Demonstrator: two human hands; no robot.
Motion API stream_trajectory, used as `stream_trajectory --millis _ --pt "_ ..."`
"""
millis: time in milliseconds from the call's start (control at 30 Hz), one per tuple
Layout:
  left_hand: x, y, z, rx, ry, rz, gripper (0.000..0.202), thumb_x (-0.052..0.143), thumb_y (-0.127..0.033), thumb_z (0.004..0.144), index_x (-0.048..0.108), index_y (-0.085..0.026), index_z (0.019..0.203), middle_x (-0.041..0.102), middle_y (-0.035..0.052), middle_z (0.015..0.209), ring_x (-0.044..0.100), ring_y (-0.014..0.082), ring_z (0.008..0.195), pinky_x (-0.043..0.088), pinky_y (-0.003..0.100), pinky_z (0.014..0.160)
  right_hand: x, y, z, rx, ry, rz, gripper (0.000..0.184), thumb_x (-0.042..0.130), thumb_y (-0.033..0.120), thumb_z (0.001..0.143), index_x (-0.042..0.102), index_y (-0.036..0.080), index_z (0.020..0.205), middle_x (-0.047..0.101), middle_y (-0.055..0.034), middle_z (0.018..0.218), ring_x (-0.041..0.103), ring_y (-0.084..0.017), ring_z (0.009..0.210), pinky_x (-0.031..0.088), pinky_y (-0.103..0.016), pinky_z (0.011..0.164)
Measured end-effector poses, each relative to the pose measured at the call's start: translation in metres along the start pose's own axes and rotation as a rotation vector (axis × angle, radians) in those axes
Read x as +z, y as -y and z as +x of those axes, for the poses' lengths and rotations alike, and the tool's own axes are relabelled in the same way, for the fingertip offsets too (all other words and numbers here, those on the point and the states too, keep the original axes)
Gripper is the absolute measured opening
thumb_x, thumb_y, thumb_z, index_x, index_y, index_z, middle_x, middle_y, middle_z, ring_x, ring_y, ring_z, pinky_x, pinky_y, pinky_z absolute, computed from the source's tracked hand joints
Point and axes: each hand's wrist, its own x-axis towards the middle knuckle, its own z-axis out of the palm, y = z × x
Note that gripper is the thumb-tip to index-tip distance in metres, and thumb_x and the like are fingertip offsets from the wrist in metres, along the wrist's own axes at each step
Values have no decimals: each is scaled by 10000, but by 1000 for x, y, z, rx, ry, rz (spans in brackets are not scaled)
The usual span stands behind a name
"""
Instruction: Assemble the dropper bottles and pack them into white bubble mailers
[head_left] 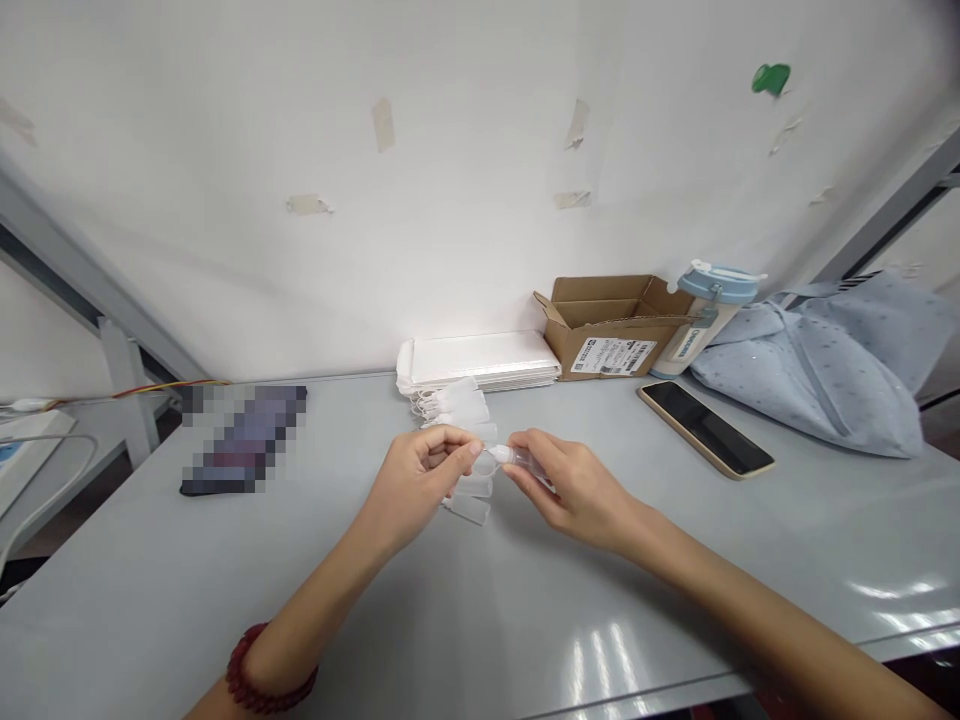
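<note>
left hand (420, 482) pinching clear plastic piece (485, 464) | right hand (576, 490) gripping small clear bottle (523, 460) | box label (613, 355) print too small to read

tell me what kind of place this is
Likely a packing or assembly bench. The left hand and right hand pinch a clear bottle over a grey table, a row of like bottles lies behind, and a stack of white packets and a labelled open box stand by the wall.
</note>
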Motion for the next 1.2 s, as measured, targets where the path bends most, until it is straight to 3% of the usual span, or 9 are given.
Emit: stream_trajectory --millis 133,267,800,1033,1200 --pt "3 1 -1 -12 14 2 222 572 -366 791 621 -158 732 505 -30 600 408 73 503 340 197 477 3 -2 1 -11 40 23 164 349 272 948 459 154 974 591 -64 778 501 -140 584 386 -247 521" --pt "10 4 -3 -17 -46 15 226 576 -361 777 606 -151 698 488 -38 558 394 72 483 314 197 460 7 -6 2 -46 42 32 184 302 263 961 450 152 957 564 -69 769 499 -153 623 410 -261 545" --pt "19 3 -4 -82 -79 -66 257 582 -393 742 602 -151 661 469 -51 518 384 64 427 332 206 441 13 -8 0 -50 1 44 109 336 227 946 434 180 937 547 -46 744 478 -146 600 407 -250 528" --pt "8 1 -1 -72 15 -70 299 564 -392 762 547 -159 574 440 -55 458 371 67 419 325 206 452 10 -6 3 -66 -2 17 145 337 258 954 443 161 978 543 -50 758 492 -151 621 424 -264 551" --pt "3 1 0 -43 -22 41 366 494 -441 812 533 -173 566 419 -54 429 405 89 425 341 214 462 10 -7 4 -86 -13 -13 142 337 246 954 444 163 999 565 -61 785 508 -159 638 429 -272 554"
